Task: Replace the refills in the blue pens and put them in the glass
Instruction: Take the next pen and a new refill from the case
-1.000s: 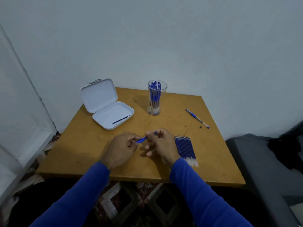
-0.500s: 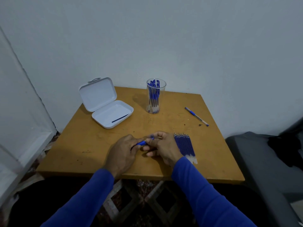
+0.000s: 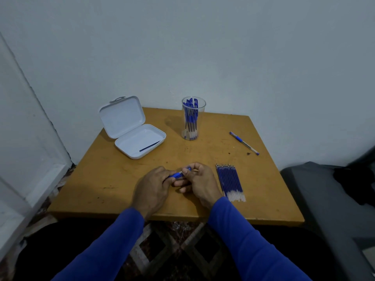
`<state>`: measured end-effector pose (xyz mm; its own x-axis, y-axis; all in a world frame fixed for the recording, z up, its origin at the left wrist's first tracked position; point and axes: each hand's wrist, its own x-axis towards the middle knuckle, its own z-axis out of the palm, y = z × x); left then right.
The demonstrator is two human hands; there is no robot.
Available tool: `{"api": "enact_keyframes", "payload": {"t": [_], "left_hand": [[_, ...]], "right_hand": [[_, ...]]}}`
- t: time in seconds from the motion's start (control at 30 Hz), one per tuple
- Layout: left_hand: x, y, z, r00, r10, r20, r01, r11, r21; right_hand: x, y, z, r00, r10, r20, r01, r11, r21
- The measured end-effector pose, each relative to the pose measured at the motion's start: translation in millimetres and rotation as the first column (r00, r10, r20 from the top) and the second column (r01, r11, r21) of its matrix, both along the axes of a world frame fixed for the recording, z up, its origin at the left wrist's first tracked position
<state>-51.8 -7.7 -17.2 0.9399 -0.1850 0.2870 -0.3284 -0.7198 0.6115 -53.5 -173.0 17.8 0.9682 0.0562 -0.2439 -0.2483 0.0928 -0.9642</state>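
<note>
Near the front edge of the wooden bench (image 3: pixel 121 191), the left hand (image 3: pixel 151 189) and right hand (image 3: pixel 199 182) both pinch 1 blue plastic pen (image 3: pixel 178 175). It looks mid-reassembly; next, twist it closed and drop it into the clear glass (image 3: pixel 193 118).

The table (image 3: pixel 263 195) looks like matt, ochre-painted wood, scuffed and spotted. Just right of the hands, the refills (image 3: pixel 230 181) are thin blue plastic tubes with pale translucent ends and small metal tips. Beyond the grip, the glass (image 3: pixel 192 118) is clear and smooth. The open case (image 3: pixel 129 128) up and left is smooth white plastic, faintly glossy. The sleeves (image 3: pixel 243 240) are matt blue cloth.
</note>
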Motion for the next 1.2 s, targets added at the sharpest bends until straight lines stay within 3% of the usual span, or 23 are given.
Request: {"api": "enact_keyframes", "payload": {"t": [0.5, 0.7, 0.8, 0.87, 0.97, 1.2], "left_hand": [[4.8, 0.2, -2.7, 0.999, -0.039, -0.008, 0.039, 0.999, 0.001], [1.5, -1.7, -3.3, 1.0, -0.001, -0.001, 0.001, 1.0, 0.01], [-0.2, -2.3, -2.7, 1.0, 0.026, 0.014, -0.026, 1.0, 0.004], [-0.1, -1.9, -2.4, 0.999, 0.041, 0.013, -0.041, 0.999, 0.002], [-0.6, -2.2, -1.7, 0.998, 0.056, 0.001, -0.056, 0.998, 0.027], [-0.2, -1.8, -3.8, 0.999, 0.047, 0.015, -0.048, 0.998, 0.045]], "right_hand": [[-1.7, -6.6, -2.3, 0.999, -0.001, 0.034, -0.002, 0.995, 0.104], [-0.1, -5.8, -4.4, 0.999, 0.014, 0.039, -0.016, 0.999, 0.05], [-1.0, -5.4, -4.7, 0.997, -0.059, 0.058, 0.057, 0.998, 0.033], [-1.6, -5.8, -5.1, 0.988, -0.139, 0.072, 0.142, 0.989, -0.04], [2.2, -3.1, -6.3, 0.972, -0.21, 0.105, 0.232, 0.931, -0.281], [16.8, 2.6, -5.7, 0.96, -0.182, 0.212, 0.275, 0.749, -0.603]]}}
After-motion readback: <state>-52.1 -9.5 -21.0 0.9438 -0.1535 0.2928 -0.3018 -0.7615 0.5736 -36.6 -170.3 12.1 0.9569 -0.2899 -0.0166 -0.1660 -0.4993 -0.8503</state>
